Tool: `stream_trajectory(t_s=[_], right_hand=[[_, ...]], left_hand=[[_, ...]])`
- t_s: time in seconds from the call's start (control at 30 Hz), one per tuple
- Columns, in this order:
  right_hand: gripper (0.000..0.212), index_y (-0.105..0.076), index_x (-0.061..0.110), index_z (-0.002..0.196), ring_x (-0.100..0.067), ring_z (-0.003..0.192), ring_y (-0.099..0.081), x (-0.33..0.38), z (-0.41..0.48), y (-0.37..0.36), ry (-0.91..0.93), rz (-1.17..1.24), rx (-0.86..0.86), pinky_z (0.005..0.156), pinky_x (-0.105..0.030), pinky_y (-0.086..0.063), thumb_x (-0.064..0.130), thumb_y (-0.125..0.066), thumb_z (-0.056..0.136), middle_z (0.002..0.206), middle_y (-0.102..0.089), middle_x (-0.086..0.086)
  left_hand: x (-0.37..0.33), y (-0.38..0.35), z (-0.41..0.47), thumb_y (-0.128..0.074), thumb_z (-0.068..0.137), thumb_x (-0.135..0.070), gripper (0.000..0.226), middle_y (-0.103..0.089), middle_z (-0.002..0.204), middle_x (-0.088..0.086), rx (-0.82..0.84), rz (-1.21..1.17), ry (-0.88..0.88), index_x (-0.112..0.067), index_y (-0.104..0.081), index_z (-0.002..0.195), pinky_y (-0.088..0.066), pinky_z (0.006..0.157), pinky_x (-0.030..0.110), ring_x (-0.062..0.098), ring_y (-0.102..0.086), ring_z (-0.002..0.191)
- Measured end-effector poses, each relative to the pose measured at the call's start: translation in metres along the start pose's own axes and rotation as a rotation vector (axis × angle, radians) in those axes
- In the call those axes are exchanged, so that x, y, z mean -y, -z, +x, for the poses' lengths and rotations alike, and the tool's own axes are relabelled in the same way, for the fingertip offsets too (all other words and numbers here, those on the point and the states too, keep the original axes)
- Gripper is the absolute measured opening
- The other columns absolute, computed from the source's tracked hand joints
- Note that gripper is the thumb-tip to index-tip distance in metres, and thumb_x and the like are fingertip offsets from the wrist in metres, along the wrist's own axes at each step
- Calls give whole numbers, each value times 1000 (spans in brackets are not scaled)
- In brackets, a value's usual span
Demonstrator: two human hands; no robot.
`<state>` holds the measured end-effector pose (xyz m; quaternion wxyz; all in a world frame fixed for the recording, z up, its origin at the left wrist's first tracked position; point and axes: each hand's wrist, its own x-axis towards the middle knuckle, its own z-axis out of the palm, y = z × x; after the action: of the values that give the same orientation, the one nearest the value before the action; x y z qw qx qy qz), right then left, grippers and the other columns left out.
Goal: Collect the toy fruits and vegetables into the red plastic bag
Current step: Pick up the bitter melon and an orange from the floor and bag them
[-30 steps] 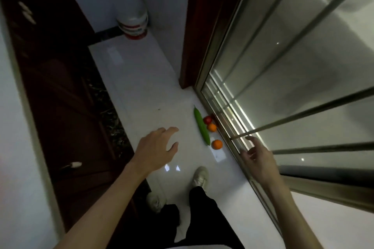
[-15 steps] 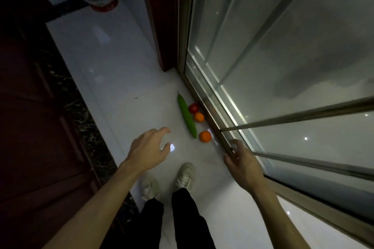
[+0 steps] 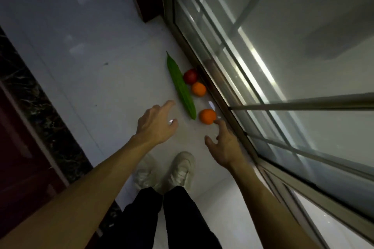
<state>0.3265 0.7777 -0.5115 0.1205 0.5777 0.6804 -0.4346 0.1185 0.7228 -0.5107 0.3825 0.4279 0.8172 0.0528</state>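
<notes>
On the pale floor beside the window track lie a long green toy gourd (image 3: pixel 181 86), a red toy fruit (image 3: pixel 190 76), a far orange (image 3: pixel 199 89) and a near orange (image 3: pixel 207 116). My left hand (image 3: pixel 156 124) hovers open just left of the gourd's near end, holding nothing. Fingers spread, my right hand (image 3: pixel 224 144) is open just below the near orange, with a fingertip at or almost at its lower right side. No red plastic bag is in view.
A sliding glass window with a metal frame (image 3: pixel 232 105) runs along the right. A dark stone strip (image 3: pixel 38 99) and dark wooden furniture border the floor on the left. My two white shoes (image 3: pixel 180 170) stand just behind the hands.
The view has come closer to the floor. My right hand has left the window frame and moved down to the near orange. My left hand has drawn nearer the gourd.
</notes>
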Motion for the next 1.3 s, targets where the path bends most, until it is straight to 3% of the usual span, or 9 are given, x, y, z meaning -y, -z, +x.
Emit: stream_trajectory(t_s=[0.13, 0.3, 0.43, 0.53, 0.6, 0.8, 1.0, 1.17, 1.3], right_hand=[[69, -25, 25, 145, -38, 105, -60, -34, 71, -39, -63, -3, -5, 88, -48, -51, 40, -61, 87, 123, -57, -19], [70, -31, 17, 144, -39, 113, -56, -70, 139, -71, -54, 67, -43, 91, -42, -48, 30, -66, 85, 124, -56, -24], [78, -27, 22, 148, -40, 121, -52, -88, 181, -90, -131, 60, -54, 95, -40, -42, 40, -66, 84, 136, -51, -23], [84, -23, 23, 150, -42, 124, -49, -98, 201, -99, -171, 30, -41, 96, -40, -42, 53, -57, 79, 139, -47, -26], [79, -23, 26, 150, -46, 123, -47, -105, 211, -105, -216, -1, -40, 97, -42, -42, 45, -63, 85, 140, -40, -29], [79, -39, 26, 140, -45, 120, -47, -116, 223, -116, -206, -47, -58, 97, -48, -45, 42, -78, 73, 139, -34, -24], [75, -38, 22, 141, -43, 117, -48, -90, 182, -98, -141, -31, -88, 97, -46, -46, 33, -76, 78, 135, -36, -23], [71, -41, 20, 139, -42, 110, -52, -27, 103, -58, -70, -9, -78, 93, -41, -45, 30, -76, 78, 129, -41, -23], [71, -41, 16, 139, -42, 112, -52, 35, 33, -14, -11, -15, -64, 95, -40, -44, 27, -76, 78, 132, -41, -24]], left_hand=[[20, -55, 68, -56, 88, -43, 61, -58, 115, 16, 60, -18, -5, -36, -33, 144, -52, 83, 42, 35, -57, 105], [33, -107, 142, -59, 89, -41, 65, -54, 126, 18, 70, -77, 6, -33, -30, 146, -48, 89, 40, 36, -53, 115], [44, -144, 188, -59, 89, -39, 68, -51, 133, 17, 83, -147, 9, -33, -27, 148, -44, 91, 36, 36, -51, 119], [53, -165, 214, -60, 87, -41, 72, -46, 135, 20, 107, -176, 48, -37, -23, 148, -46, 99, 43, 40, -50, 119], [55, -175, 227, -62, 86, -39, 72, -44, 133, 21, 96, -211, 64, -39, -24, 148, -46, 100, 45, 40, -50, 118], [48, -194, 241, -72, 81, -18, 63, -46, 132, 17, -27, -378, 57, -32, -44, 136, -34, 85, 21, 31, -48, 116], [54, -155, 198, -74, 76, -23, 63, -50, 121, 15, -45, -397, 149, -32, -47, 133, -38, 82, 20, 30, -56, 104], [49, -74, 108, -72, 74, -30, 61, -50, 109, 13, -20, -338, 182, -39, -47, 129, -49, 85, 30, 33, -58, 97], [30, 3, 20, -70, 77, -28, 60, -45, 105, 9, -22, -322, 212, -39, -46, 130, -48, 86, 32, 36, -57, 96]])
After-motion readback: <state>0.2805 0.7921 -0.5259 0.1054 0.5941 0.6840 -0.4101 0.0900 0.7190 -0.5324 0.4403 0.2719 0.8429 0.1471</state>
